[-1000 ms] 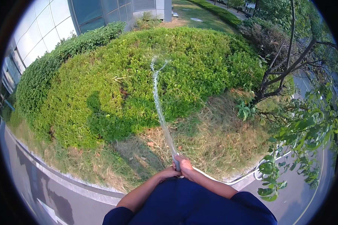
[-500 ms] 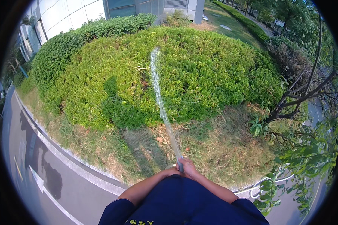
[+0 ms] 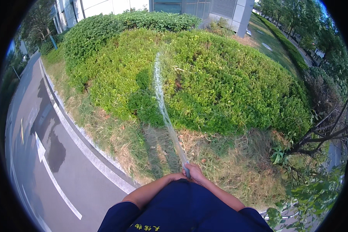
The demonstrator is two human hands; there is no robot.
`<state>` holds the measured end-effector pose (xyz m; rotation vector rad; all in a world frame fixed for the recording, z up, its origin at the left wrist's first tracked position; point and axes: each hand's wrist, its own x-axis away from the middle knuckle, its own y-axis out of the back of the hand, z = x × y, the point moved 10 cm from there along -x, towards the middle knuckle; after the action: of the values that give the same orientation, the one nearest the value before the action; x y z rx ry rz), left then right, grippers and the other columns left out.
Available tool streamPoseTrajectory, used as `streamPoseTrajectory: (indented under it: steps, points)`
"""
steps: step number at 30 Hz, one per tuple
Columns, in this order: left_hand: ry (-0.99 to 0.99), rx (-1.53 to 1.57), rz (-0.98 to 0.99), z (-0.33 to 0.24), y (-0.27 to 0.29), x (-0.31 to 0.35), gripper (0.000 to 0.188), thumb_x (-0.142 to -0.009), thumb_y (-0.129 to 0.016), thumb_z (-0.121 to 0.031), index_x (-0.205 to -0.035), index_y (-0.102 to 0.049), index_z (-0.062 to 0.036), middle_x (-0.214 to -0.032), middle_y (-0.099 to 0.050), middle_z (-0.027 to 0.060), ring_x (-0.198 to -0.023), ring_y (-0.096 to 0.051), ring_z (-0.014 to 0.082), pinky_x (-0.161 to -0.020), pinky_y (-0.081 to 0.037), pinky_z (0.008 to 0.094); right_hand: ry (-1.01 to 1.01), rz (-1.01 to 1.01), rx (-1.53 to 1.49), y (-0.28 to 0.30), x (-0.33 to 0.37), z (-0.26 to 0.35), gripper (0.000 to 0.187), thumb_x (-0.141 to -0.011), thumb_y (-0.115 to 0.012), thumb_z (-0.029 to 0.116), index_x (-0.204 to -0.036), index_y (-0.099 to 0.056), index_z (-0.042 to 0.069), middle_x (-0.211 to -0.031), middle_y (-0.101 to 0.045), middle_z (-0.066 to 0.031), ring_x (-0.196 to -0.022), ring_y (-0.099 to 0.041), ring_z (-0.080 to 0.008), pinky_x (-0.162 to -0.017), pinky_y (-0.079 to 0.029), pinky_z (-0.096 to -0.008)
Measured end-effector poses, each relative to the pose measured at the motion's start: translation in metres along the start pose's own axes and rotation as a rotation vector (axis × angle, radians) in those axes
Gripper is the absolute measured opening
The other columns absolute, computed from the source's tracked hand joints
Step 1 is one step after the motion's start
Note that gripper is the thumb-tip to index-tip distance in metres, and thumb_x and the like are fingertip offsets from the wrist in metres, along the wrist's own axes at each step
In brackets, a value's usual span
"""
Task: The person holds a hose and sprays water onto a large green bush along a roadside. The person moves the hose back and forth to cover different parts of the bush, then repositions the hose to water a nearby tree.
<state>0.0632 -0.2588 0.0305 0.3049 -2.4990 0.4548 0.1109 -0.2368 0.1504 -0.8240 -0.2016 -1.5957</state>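
My right hand [image 3: 195, 172] is closed around the grey end of a hose [image 3: 187, 171] in front of my waist. A stream of water [image 3: 159, 83] leaves the hose end, arcs forward and a little left, and breaks into drops over the low green hedge [image 3: 228, 81]. My left hand [image 3: 176, 176] is beside the right one, close against my dark blue shirt. Its fingers are hidden, so I cannot see whether it also grips the hose.
Dry grass [image 3: 236, 170] lies between me and the hedge. A pale curb [image 3: 87, 149] borders the grey road [image 3: 69, 181] on the left. Dark bare branches [image 3: 317, 135] and leafy twigs [image 3: 309, 197] reach in at right, with a pale hose [image 3: 286, 216] behind the leaves. A building [image 3: 228, 13] stands beyond.
My view has turned left, so the hedge, building and branches appear further right and more road shows. The water now lands further left on the hedge. My right hand keeps its hold on the hose.
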Motion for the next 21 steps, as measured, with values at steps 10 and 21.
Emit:
streamPoseTrajectory:
  steps: [10,21]
  points:
    - [-0.044,0.153,-0.055,0.024,0.011,0.011,0.032,-0.083,-0.073,-0.023,-0.107,-0.066,-0.0025,-0.104,-0.067,0.0090,-0.096,-0.060,0.0168,-0.086,-0.048,0.0329,-0.078,0.057,0.081,-0.019,-0.016,-0.014,0.025,-0.100,-0.050,0.019,-0.090,-0.055,-0.003,-0.072,-0.058,-0.0074,-0.060,-0.055,-0.0148,-0.055,-0.046,-0.0275]
    - [-0.071,0.342,-0.039,0.032,0.004,0.025,0.026,-0.086,-0.071,-0.017,-0.108,-0.067,-0.0041,-0.103,-0.067,0.0059,-0.096,-0.060,0.0159,-0.086,-0.049,0.0320,-0.185,0.161,0.251,-0.038,-0.014,-0.023,0.028,-0.100,-0.051,0.024,-0.085,-0.058,0.001,-0.067,-0.058,-0.0043,-0.057,-0.054,-0.0125,-0.053,-0.043,-0.0268]
